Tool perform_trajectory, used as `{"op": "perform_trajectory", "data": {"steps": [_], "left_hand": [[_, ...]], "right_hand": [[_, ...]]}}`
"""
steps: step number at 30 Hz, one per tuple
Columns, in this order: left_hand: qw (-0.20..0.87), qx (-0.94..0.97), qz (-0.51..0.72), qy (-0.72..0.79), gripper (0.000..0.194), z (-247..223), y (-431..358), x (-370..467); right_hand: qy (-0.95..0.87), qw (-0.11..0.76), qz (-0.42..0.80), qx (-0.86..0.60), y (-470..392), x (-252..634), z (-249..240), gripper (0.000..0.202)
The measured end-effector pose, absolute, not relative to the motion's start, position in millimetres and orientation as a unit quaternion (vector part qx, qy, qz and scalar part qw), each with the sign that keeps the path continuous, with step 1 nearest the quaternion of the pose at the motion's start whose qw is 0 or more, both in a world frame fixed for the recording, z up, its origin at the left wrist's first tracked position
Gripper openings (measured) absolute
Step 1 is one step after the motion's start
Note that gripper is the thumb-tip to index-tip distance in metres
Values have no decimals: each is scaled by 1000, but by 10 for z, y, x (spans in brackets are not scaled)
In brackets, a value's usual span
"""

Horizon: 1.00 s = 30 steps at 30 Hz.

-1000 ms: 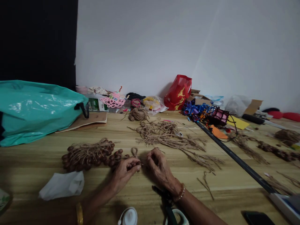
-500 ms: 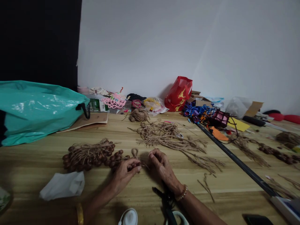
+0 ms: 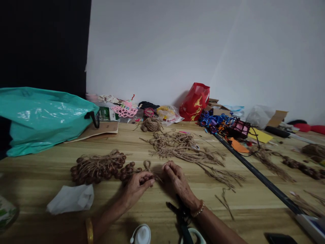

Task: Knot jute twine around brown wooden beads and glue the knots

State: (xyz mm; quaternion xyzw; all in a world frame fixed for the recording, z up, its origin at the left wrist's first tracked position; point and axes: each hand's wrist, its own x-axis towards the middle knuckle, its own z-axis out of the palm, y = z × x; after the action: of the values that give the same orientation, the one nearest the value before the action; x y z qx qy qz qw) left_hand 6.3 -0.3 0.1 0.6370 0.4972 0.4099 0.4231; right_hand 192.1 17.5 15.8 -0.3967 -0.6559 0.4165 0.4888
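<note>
Left fingers point(image 3: 149, 183): thumb and forefinger drawn together, apparently clamped on the looped twine just below its loop; exact contact hidden by the hand.
Right fingers point(image 3: 171, 173): curled, thumb tip close to forefinger tip, just across a small gap from the left fingers; cannot tell whether a strand is pinched there.
Looped twine point(image 3: 147, 168): small loop standing just beyond the left fingertips; thin loose ends reach from the left pinch toward the right fingers.
Step in hand: looks like close work on the twine at the base of the loop, left side steadying, right side at the loose ends. A judgement.
Next move calls for: probably a firm left pinch and fine right fingertips, since the twine looks thin and fibrous and could slip or fray.
Beaded strand point(image 3: 128, 171): brown beads just left of the left fingers, partly behind that hand; seems joined to the loop, join not visible.
Beaded bundle point(image 3: 99, 167): farther left, twine strands lying over its beads.
Twine pile point(image 3: 175, 145): beyond both sets of fingers, spreading to the right.
Black-handled tool point(image 3: 183, 217): nearer the wearer than the right fingers, beside the right wrist, flat on the table point(image 3: 149, 210).
</note>
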Motion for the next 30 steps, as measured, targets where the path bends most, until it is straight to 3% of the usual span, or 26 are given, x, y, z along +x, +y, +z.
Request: {"op": "perform_trajectory", "data": {"steps": [20,30], "left_hand": [[424,635,421,490,26,11,5,68],[431,625,432,487,26,33,-9,65]], "right_hand": [[-589,560,418,-406,188,1945,111,35],[-633,517,411,-403,218,1941,45,24]]}}
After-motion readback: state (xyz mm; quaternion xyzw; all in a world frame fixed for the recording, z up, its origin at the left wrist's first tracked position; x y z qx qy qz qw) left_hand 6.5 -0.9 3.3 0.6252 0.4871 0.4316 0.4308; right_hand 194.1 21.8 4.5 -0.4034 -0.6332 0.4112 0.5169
